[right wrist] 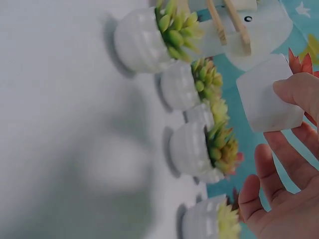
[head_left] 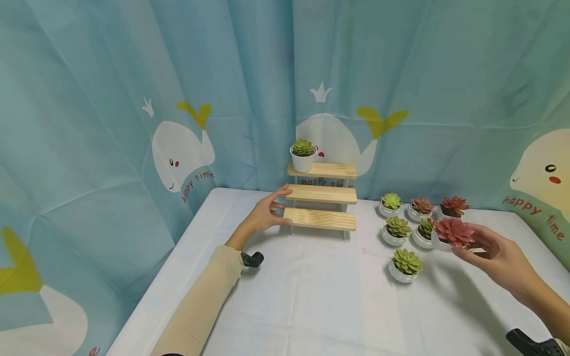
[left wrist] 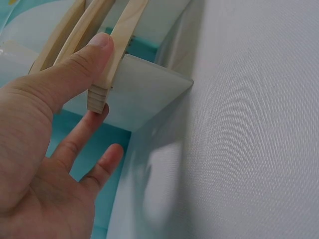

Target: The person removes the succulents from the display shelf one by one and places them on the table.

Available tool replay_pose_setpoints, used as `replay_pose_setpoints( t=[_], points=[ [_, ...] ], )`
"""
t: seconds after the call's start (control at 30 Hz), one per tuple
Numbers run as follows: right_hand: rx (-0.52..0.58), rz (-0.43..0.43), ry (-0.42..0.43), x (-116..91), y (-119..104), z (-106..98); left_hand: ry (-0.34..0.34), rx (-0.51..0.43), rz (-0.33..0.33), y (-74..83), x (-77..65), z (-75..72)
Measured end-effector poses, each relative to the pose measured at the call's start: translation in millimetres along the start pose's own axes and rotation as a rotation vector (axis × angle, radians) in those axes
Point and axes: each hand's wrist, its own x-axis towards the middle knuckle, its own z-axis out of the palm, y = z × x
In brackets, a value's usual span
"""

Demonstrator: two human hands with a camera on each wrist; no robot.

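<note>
A three-tier wooden display stand (head_left: 320, 194) stands at the back of the table. My left hand (head_left: 263, 213) grips its left end. In the left wrist view the thumb (left wrist: 89, 62) lies over a board's end, with a fingertip touching it from below. One green succulent in a white pot (head_left: 303, 159) sits on the top tier's left side. My right hand (head_left: 503, 254) holds a red succulent (head_left: 454, 232) up above the table by its white pot. The right wrist view shows that pot (right wrist: 266, 97) between thumb and fingers.
Several potted succulents are grouped on the table right of the stand, with a green one (head_left: 406, 264) nearest the front and a dark red one (head_left: 453, 206) at the back. A blue whale-print curtain (head_left: 249, 74) hangs behind the white-covered table (head_left: 325, 296).
</note>
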Motion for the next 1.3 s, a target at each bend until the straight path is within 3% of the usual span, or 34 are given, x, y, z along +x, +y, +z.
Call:
replay_pose_setpoints(
  t=[0.53, 1.07, 1.3],
  points=[
    [-0.032, 0.114, -0.014, -21, 26, 13, 0.001, 0.021, -0.018, 1.8, -0.4, 0.0],
    [0.004, 0.110, -0.068, -36, 45, 26, 0.006, 0.011, -0.014, 0.4, 1.2, -0.8],
    [-0.045, 0.134, -0.090, -39, 47, 28, 0.004, 0.011, -0.011, 0.7, 1.0, 0.0]
  ],
)
